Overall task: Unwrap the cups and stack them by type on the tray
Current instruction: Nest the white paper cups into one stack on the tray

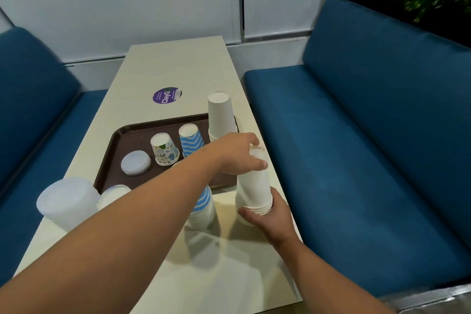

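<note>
At the counter's [178, 64] right edge, right hand [270, 214] grips the white stack's [253, 186] base; left hand [237, 153] pinches its top cup.

A pale desk [178, 69] carries a brown tray [119, 135] and a purple round sticker [167, 95]. Nearer stand a striped cup stack [204, 209], a white cup stack [253, 186] and what may be plastic lids [66, 201].

the scene is being viewed from a single head-worn camera, angled forward and down, close over the table [178, 64] and tray [119, 140].
</note>
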A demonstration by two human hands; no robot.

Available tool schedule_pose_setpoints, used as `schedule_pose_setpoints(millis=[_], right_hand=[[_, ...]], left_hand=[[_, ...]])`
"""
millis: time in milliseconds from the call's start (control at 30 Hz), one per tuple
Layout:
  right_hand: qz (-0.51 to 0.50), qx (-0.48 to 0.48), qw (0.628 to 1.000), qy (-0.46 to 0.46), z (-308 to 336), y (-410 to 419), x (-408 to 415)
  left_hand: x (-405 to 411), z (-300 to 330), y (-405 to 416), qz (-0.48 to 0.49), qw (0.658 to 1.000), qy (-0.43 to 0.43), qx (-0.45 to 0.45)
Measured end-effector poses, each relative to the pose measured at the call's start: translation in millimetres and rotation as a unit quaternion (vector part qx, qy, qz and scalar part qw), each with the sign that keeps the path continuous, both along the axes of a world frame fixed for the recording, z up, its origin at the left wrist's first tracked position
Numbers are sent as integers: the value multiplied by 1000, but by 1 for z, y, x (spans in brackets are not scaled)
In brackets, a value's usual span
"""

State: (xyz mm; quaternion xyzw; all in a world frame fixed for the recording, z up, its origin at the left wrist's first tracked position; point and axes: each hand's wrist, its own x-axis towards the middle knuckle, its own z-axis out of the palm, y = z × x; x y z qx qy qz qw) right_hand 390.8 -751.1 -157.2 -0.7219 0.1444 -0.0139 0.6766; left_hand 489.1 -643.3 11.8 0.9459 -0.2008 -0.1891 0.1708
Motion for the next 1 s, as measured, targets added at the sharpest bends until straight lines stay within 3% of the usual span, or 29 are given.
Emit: schedule_pose_setpoints(millis=[433,600,700,767,1000], right_hand=[[1,-66,998,5,-6,-3,6],[3,-83,997,-2,-7,0,6],[6,-91,996,-7,-6,2,5],[8,-96,995,-12,-6,2,5],[9,-103,994,-23,-10,1,5]], left_hand=[[15,19,10,96,985,-98,-110],[44,75,17,151,931,-225,-244],[69,98,26,148,904,-329,-229],[84,98,28,143,904,-346,-207],[108,47,20,147,947,-264,-110]])
